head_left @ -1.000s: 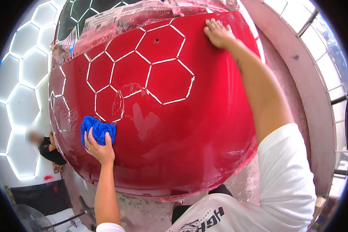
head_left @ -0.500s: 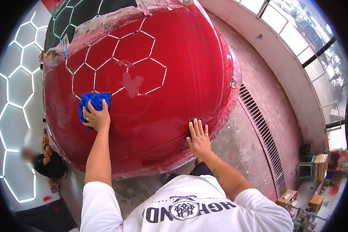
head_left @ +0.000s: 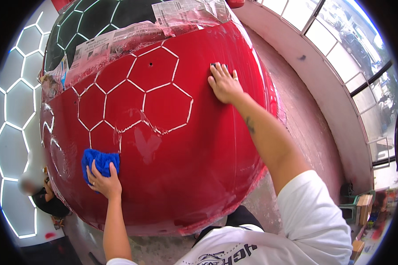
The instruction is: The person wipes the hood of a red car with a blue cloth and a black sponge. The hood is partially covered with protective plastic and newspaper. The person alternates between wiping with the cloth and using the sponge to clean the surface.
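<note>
A glossy red car hood (head_left: 194, 154) fills the middle of the view, with white hexagonal light reflections and a wet-looking sheen on parts of it. My left hand (head_left: 105, 181) grips a bunched blue microfiber cloth (head_left: 101, 160), which rests on the hood's left part. Farther up, toward the windshield on the right side, my right hand (head_left: 225, 86) presses a small black pad (head_left: 213, 65) flat against the paint. Only slim dark edges of that pad show past the fingertips; the rest lies under them.
Newspaper (head_left: 190, 14) and pinkish plastic mask the windshield's lower edge. Beyond the hood's right side run a concrete floor and a low wall (head_left: 331, 101) under windows. Another person (head_left: 48, 201) crouches at the left. A green chair (head_left: 351, 205) and cardboard boxes (head_left: 364, 205) stand at lower right.
My right hand has slid the black pad far up the hood, toward the windshield. My left hand and the blue cloth sit lower in the view, which has shifted forward.
</note>
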`<state>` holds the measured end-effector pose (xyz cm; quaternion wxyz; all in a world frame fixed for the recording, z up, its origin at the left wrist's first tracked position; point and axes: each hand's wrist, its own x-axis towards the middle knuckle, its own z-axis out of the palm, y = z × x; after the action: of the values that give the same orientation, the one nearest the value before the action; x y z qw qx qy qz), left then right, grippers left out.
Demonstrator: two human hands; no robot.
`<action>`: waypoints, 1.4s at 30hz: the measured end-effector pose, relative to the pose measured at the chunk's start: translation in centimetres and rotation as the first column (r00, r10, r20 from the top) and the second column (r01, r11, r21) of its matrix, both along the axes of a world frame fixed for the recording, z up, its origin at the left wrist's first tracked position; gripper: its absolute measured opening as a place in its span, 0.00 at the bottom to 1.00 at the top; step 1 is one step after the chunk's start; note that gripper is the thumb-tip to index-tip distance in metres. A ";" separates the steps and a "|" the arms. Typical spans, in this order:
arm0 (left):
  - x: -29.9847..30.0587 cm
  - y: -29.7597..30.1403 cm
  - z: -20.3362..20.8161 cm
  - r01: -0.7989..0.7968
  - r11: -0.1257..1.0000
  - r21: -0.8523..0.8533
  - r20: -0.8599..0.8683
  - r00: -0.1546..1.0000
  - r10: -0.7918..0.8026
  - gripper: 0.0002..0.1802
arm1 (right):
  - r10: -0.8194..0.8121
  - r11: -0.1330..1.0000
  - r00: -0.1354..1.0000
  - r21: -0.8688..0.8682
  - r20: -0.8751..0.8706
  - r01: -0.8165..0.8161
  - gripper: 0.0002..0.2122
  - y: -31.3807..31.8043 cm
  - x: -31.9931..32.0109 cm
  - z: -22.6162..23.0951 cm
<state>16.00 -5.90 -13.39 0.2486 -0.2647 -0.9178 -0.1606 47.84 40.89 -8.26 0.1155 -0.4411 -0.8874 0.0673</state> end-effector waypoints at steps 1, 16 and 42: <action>0.0 -0.4 0.1 0.002 1.000 0.001 -0.007 1.000 -0.002 0.40 | 0.001 1.000 1.000 0.000 -0.002 -0.001 0.31 3.8 -2.0 0.8; -0.6 -0.2 0.4 0.087 0.996 0.029 -0.056 0.995 -0.085 0.40 | 0.016 0.997 1.000 0.070 -0.004 -0.015 0.30 10.6 -4.6 0.8; 0.2 0.4 0.8 -0.010 1.000 0.005 0.054 0.998 0.009 0.44 | 0.069 0.997 0.997 0.024 0.030 -0.069 0.30 -12.7 0.4 -1.5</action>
<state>16.25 -5.54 -12.60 0.2251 -0.2552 -0.9250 -0.1689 48.20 28.16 -9.79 0.1056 -0.4096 -0.9045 0.0535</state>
